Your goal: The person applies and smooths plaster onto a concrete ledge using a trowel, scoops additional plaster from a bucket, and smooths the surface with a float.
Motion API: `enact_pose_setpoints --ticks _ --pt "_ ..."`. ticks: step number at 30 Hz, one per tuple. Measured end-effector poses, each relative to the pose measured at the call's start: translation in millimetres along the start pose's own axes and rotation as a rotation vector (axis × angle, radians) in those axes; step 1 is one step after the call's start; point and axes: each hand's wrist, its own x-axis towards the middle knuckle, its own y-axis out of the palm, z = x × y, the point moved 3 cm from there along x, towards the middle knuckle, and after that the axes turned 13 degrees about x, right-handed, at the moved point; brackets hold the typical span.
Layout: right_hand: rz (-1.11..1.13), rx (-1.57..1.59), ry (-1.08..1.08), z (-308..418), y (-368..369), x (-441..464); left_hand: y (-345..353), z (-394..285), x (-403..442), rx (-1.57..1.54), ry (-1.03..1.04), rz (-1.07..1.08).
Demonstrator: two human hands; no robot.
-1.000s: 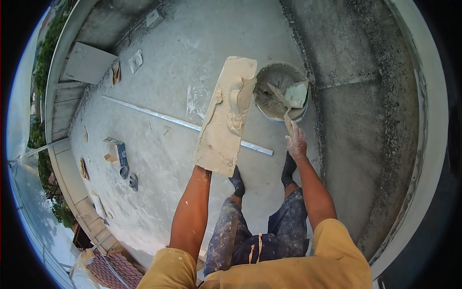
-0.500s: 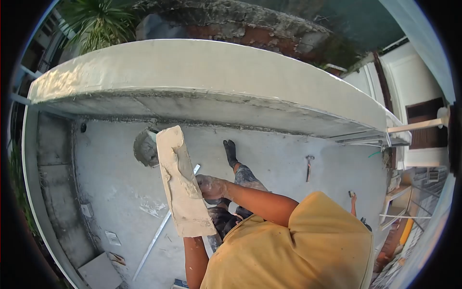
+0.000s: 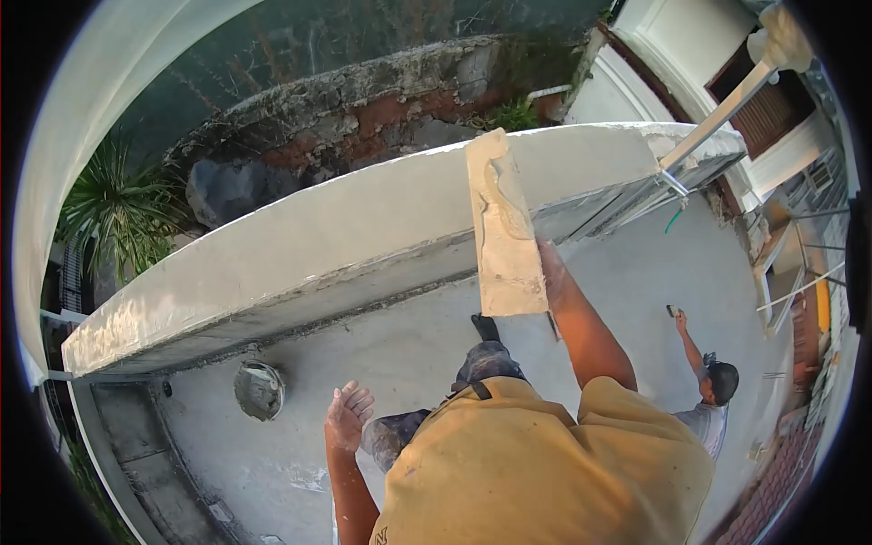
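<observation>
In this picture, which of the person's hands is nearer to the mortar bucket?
The left. The left hand is raised, open, just right of the mortar bucket in view; the right hand is farther right, at the plaster-covered board.

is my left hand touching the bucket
Apart: the head view plainly shows a strip of grey floor between the open left hand and the rim of the bucket.

Ridged matt paste [image 3: 508, 227], smooth wall top [image 3: 391, 207], cloth shirt [image 3: 536, 454].
</observation>
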Motion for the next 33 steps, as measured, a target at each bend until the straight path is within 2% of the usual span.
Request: enact_pose_setpoints --ticks 1,3,5,7,10,13,15,18,20,21,23,24,25,27,29,32,33 --pt "-0.136 -0.191 -0.097 61.4 -52.4 10.2 14.9 0.4 6.8 0.0 -0.01 -0.067" --pt "-0.254 -0.611 -0.307 164.9 -63.7 -1.2 52.1 2.0 17.6 -0.065 -0.032 -0.158" --pt "-0.375 -0.988 -0.219 277.3 -126.1 -0.1 89.0 1.5 35.8 -0.103 -0.031 -0.228" --pt "-0.848 -1.38 -0.296 339.5 -131.7 4.1 131.2 -5.4 42.2 -0.051 -0.039 -0.214" --pt "-0.891 -2.02 -0.51 382.9 -136.2 31.5 176.1 -17.9 45.6 0.006 -0.03 -0.197" --pt "-0.999 -2.113 -0.401 352.6 -138.7 69.2 210.3 -38.5 53.5 0.121 0.013 -0.183" --pt "-0.788 -2.173 -0.231 301.1 -109.8 75.6 232.3 -54.9 60.0 0.24 0.044 -0.145" --pt "-0.418 -2.134 -0.146 227.3 -59.3 56.8 283.6 -83.9 87.5 0.41 0.154 -0.02" --pt "-0.399 -2.0 -0.285 230.8 -58.9 35.9 318.0 -102.2 102.1 0.552 0.253 0.071" --pt "-0.378 -1.928 -0.348 241.1 -59.4 33.4 334.8 -113.5 105.3 0.575 0.3 0.075" --pt "-0.52 -1.721 -0.348 300.9 -72.2 21.8 362.6 -131.0 107.2 0.637 0.382 0.075" --pt "-0.676 -1.648 -0.368 336.4 -89.6 17.7 371.4 -131.8 112.8 0.62 0.39 0.051" --pt "-0.708 -1.573 -0.435 371.6 -103.4 15.5 379.7 -132.3 118.7 0.602 0.396 0.026" --pt "-0.804 -1.65 -0.515 444.6 -139.3 13.1 394.4 -128.5 131.0 0.574 0.386 -0.052" --pt "-0.981 -1.534 -0.213 490.3 -148.0 15.0 400.2 -115.4 142.3 0.548 0.346 -0.163" --pt "-0.862 -1.533 -0.124 507.7 -171.6 40.0 391.9 -101.0 143.8 0.504 0.303 -0.174" --pt "-0.823 -1.551 -0.105 494.0 -163.8 47.4 384.7 -96.7 139.5 0.485 0.289 -0.217"
